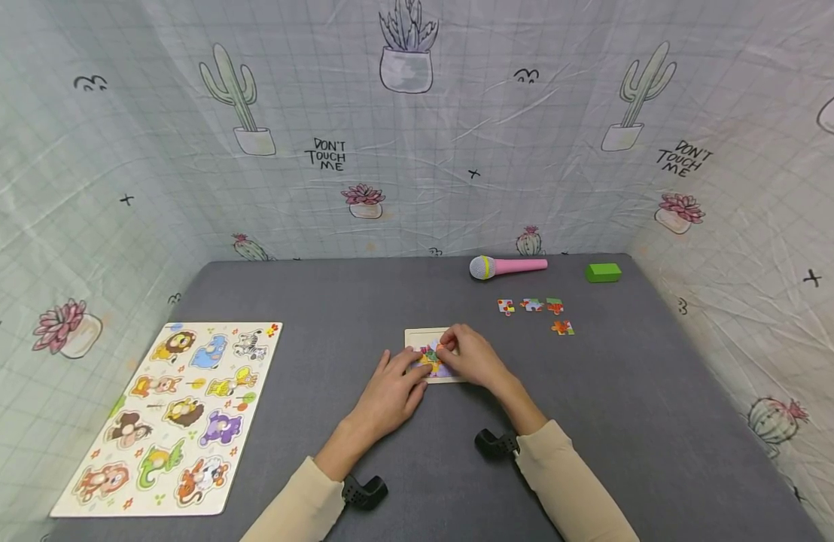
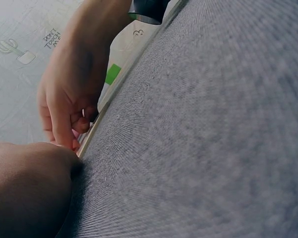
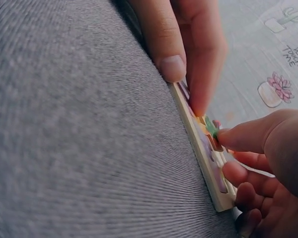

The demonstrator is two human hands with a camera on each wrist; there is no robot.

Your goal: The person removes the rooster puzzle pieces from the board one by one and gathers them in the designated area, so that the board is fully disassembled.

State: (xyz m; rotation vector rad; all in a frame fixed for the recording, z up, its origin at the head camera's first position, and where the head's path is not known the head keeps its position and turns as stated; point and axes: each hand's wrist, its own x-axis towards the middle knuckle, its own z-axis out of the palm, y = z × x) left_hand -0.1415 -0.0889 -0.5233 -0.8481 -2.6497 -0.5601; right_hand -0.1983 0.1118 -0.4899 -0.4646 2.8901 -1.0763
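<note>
A small wooden jigsaw tray (image 1: 425, 332) lies flat in front of me, partly covered by both hands. Colourful jigsaw pieces (image 1: 439, 369) fill its lower part. My left hand (image 1: 388, 390) rests at the tray's left side, its fingertips on the pieces and its thumb by the near edge. From the right, my right hand (image 1: 476, 357) pinches a jigsaw piece (image 3: 212, 130) with green and orange on it, slightly raised over the tray in the right wrist view. Fingers hide part of that piece. Behind the left hand, the left wrist view barely shows the tray.
Loose jigsaw pieces (image 1: 532, 305) lie to the right beyond the tray, one orange piece (image 1: 562, 327) nearer. A pink toy microphone (image 1: 518, 266) and a green block (image 1: 603, 272) sit at the back. A large animal puzzle board (image 1: 244, 399) occupies the left side.
</note>
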